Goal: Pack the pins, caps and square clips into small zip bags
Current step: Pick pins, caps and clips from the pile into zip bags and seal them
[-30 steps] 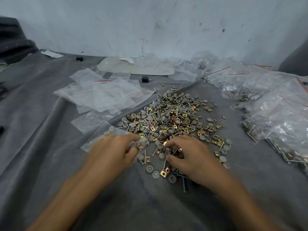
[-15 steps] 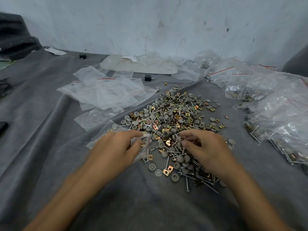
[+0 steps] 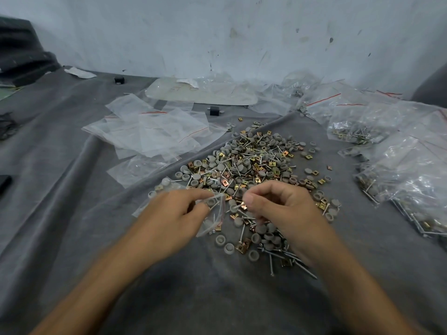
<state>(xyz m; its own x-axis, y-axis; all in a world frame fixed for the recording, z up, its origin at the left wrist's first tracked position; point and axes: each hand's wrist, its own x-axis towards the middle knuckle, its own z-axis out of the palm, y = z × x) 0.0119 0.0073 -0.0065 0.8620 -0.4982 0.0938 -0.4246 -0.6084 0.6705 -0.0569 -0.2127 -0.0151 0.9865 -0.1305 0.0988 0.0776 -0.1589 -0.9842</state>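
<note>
Now: left hand [image 3: 174,213] at the near-left edge of the pile [image 3: 254,165] of pins, caps and square clips, grip pinching a small zip bag [image 3: 208,226] by its mouth. Right hand [image 3: 278,209] over the pile's near edge, grip closed on a small piece [image 3: 239,206], kind unclear. Empty bags [image 3: 154,134] left of the pile, filled bags [image 3: 411,170] right.

Matt grey cloth [image 3: 72,189], soft and creased, forms the work surface. The zip bags [image 3: 154,131] are thin clear plastic, glossy and crinkled. The pins [image 3: 271,264] are smooth, bright silver metal. The caps [image 3: 228,247] are dull grey plastic. The square clips [image 3: 242,247] are brassy yellow metal with a slight sheen. The wall [image 3: 242,32] is pale matt paint, scuffed.
</note>
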